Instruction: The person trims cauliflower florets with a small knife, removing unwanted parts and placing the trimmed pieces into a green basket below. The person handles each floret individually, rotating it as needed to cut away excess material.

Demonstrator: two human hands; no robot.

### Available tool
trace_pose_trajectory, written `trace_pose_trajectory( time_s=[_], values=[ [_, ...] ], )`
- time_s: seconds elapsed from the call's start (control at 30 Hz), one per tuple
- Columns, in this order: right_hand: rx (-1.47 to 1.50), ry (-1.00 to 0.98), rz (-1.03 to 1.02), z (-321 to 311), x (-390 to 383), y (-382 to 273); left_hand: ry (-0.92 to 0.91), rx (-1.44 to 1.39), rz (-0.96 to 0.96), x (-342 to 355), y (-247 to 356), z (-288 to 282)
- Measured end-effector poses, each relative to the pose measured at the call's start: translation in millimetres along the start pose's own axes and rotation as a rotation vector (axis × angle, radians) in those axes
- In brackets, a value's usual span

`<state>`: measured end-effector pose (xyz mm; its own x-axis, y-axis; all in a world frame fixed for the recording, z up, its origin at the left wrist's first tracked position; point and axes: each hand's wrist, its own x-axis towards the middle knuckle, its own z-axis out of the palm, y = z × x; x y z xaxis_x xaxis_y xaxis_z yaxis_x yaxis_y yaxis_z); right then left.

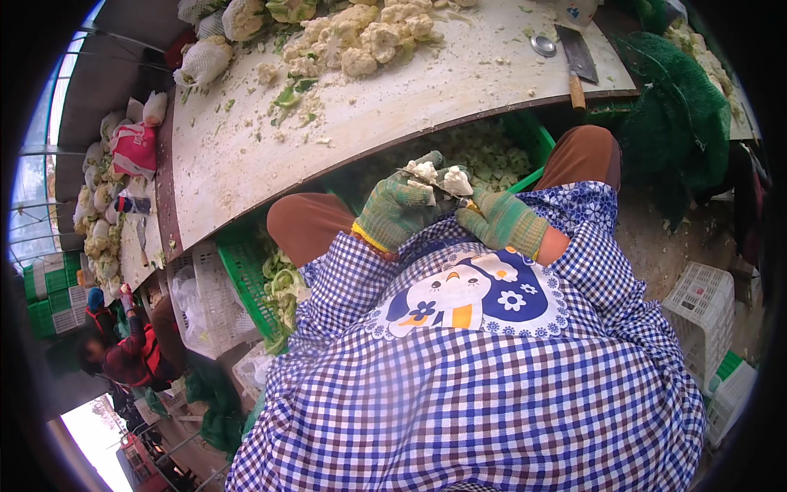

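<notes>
Both my hands wear green-and-grey knit gloves and are close together over my lap. My left hand (397, 210) is closed around a piece of cauliflower (423, 171), its pale florets showing above the fingers. My right hand (507, 223) is closed on a small knife (469, 202), whose handle is mostly hidden in the glove. Another white floret (457, 181) is at the knife's blade, between the two hands. Just beyond them, under the table edge, a green crate (537, 141) holds many cut florets.
The white table (270, 156) bears a cauliflower heap (361, 41), leaf scraps, a cleaver (577, 57) and a small round metal dish (543, 45). A green crate with leaves (246, 275) stands left, green netting (672, 115) right. Co-workers (135, 353) are at far left.
</notes>
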<state>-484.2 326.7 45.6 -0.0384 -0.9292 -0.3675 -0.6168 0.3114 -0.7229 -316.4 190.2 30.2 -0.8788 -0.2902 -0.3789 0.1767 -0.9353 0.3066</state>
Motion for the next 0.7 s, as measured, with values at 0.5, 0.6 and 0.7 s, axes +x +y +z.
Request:
trace_pose_trajectory(
  time_s=[0.5, 0.6, 0.7],
  values=[
    [0.96, 0.17, 0.414, -7, 33, 35, 0.995, 1.971, 0.218, 61, 82, -75],
    [0.949, 0.163, 0.409, -3, 32, 38, 0.994, 2.325, 0.222, 89, 108, -86],
    [0.86, 0.22, 0.334, 13, 46, 64, 0.854, 2.566, 0.037, 129, 130, -102]
  ],
)
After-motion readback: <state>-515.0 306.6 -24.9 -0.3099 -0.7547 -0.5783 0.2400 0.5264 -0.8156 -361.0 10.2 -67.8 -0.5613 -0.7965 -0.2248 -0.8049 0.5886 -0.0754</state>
